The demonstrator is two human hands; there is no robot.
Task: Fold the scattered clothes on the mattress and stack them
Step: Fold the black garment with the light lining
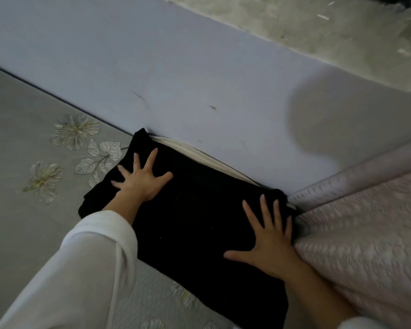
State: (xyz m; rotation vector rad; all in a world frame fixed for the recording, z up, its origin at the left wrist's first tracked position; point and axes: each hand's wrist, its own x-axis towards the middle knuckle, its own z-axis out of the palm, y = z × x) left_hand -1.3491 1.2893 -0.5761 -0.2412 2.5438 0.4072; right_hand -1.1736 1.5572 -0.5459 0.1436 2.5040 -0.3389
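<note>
A folded black garment (pixel 192 217) lies flat on the grey flowered mattress (pixel 22 138), pushed up against the wall. A strip of cream cloth (pixel 199 153) peeks out from under its far edge. My left hand (pixel 141 178) presses down on the garment's far left part with fingers spread straight. On the garment's right side my right hand (pixel 268 243) lies flat, fingers splayed, fingertips near its right corner. Both forearms wear white sleeves.
A pale lilac wall (pixel 199 67) runs along the mattress's far edge. A pink quilted cover (pixel 365 233) with a rolled edge lies to the right, touching the black garment. Rough grey plaster (pixel 318 27) shows at the top right.
</note>
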